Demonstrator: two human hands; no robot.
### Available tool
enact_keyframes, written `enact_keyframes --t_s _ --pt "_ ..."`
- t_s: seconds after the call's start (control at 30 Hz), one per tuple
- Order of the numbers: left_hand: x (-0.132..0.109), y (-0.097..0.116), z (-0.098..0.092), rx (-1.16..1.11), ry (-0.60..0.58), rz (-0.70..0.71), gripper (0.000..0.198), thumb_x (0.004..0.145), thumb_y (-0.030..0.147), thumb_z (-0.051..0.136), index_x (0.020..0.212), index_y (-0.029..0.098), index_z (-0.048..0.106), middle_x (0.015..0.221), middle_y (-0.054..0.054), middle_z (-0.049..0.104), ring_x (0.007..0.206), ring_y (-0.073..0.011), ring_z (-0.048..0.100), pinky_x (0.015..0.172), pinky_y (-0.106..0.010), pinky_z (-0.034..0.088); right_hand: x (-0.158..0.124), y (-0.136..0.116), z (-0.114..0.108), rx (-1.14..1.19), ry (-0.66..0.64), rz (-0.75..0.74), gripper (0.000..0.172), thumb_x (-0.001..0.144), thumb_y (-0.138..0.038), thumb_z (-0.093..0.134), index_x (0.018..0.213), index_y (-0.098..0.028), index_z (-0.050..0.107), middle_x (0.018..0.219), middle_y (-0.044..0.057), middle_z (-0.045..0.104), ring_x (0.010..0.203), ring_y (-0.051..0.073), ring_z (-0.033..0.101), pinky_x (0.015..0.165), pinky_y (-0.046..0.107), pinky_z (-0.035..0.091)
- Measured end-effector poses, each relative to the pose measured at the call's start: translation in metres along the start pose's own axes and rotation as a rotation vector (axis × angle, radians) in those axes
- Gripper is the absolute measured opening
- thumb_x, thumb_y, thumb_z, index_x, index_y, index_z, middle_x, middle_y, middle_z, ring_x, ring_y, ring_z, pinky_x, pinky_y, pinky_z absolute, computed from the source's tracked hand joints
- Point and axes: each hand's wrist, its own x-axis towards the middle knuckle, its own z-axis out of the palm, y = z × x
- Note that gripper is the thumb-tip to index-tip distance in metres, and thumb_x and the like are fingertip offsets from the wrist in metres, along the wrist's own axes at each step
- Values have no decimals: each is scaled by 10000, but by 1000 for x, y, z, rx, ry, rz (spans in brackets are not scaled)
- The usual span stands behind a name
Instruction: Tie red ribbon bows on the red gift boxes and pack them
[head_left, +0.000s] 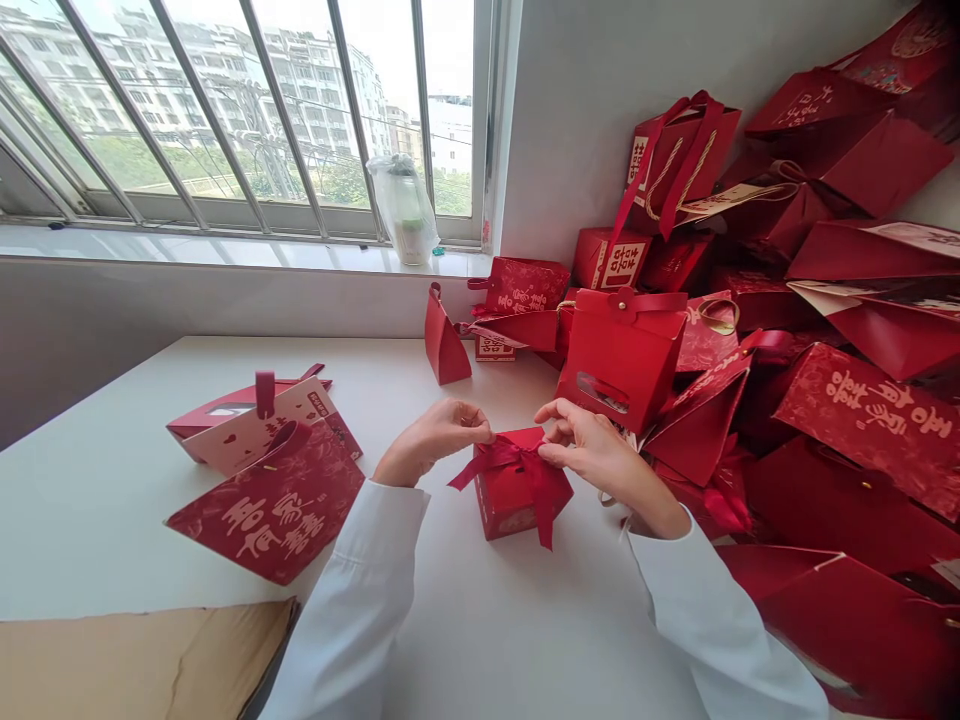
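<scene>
The left hand (435, 440) and right hand (592, 455), fingers (551, 452) pinched closed, grip the red ribbon (510, 455) tied around a small red gift box (517, 495), which sits mid-table on the white table (112, 500). Flat printed red cartons (277, 490) lie toward the table's left edge; a heap of red paper bags (847, 470) covers its right side.

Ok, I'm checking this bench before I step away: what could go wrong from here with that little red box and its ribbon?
The ribbon is gathered on top of the red box between the left hand and right hand, so it could slip loose if either lets go. The right sleeve lies close to the heap of red gift bags, and a nudge might topple some toward the box.
</scene>
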Motion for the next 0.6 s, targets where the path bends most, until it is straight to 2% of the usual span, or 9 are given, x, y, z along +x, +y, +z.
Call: enact_keyframes --t_s 0.17,0.3,0.47,0.6 --pt "-5 6 3 28 81 46 269 710 428 597 695 167 530 653 39 460 587 -92 359 511 -225 248 -1 0 0 45 -36 20 203 776 -287 542 969 -223 538 714 -40 651 672 142 592 613 252 422" --pt "-8 11 6 136 71 40 353 719 514 579 697 163 566 636 33 471 565 -96 358 490 -233 240 -1 -3 1 46 -47 23 220 772 -361 575 944 -225 570 712 -33 639 653 141 580 578 243 410" --pt "-5 10 12 172 41 99 304 720 467 577 674 167 553 621 31 491 549 -99 391 482 -236 255 0 -3 2 59 -31 20 213 761 -284 562 964 -220 569 717 -29 647 648 145 581 601 255 425" --pt "-6 14 14 189 75 93 278 729 430 563 646 169 521 612 37 482 539 -94 377 475 -232 255 0 -1 1 70 -45 9 249 762 -287 572 1003 -228 553 742 -23 657 687 156 590 634 270 435"
